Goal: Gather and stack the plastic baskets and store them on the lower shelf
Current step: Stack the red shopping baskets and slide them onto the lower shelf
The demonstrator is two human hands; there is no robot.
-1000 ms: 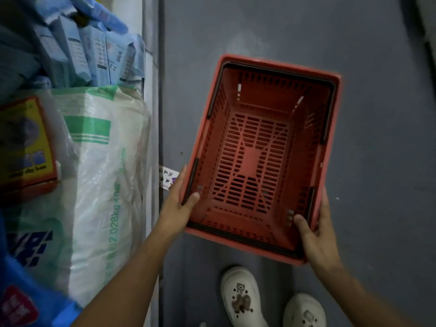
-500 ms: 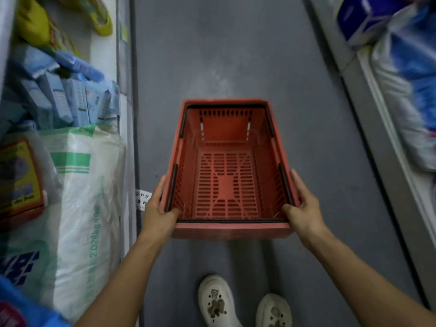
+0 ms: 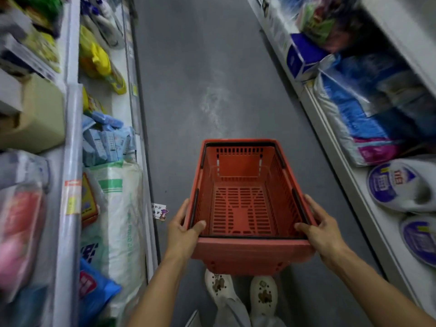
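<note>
I hold one empty red plastic basket (image 3: 240, 185) level in front of me, above the grey aisle floor. Its black handles lie folded down along the rim. My left hand (image 3: 182, 228) grips the near left corner of the rim, thumb inside. My right hand (image 3: 322, 228) grips the near right corner the same way. No other basket is in view.
Store shelves line both sides of the narrow aisle. On the left stand a large white sack (image 3: 118, 215) and blue packets (image 3: 106, 140); on the right, blue wrapped packs (image 3: 361, 107) and round white tubs (image 3: 398, 185). My white shoes (image 3: 240, 291) are below the basket.
The basket went from tilted and angled right to level and straight ahead. My view rose to take in the aisle and both shelf rows. Both hands kept their grip.
</note>
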